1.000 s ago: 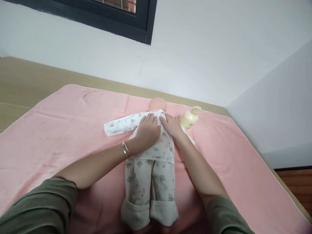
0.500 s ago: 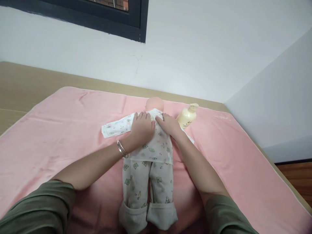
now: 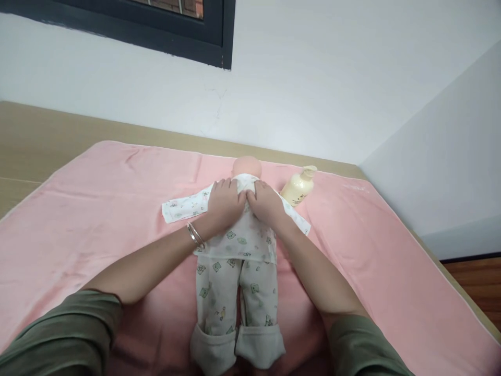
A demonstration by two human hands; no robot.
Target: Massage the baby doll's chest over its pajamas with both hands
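A baby doll (image 3: 247, 166) lies stretched out on a pink cloth, dressed in a white printed top (image 3: 250, 243) and matching trousers (image 3: 219, 292) with turned-up cuffs. No face shows on its head. My left hand (image 3: 226, 204) rests flat on the left of the doll's upper body, fingers pointing toward the shoulder. On the other side my right hand (image 3: 266, 203) lies flat in the same way. Both thumbs come close together at the middle of the top. The doll's sleeves spread out to either side from beneath my hands.
A cream pump bottle (image 3: 299, 188) leans or lies on the pink cloth (image 3: 129, 203), right of the doll's head. Under the cloth is a wooden surface (image 3: 43, 125). A white wall (image 3: 293, 94) with a dark window frame (image 3: 188, 44) stands behind.
My right hand has shifted slightly left and inward, so the thumbs are closer together. More of the right sleeve shows. The doll and bottle stay in place.
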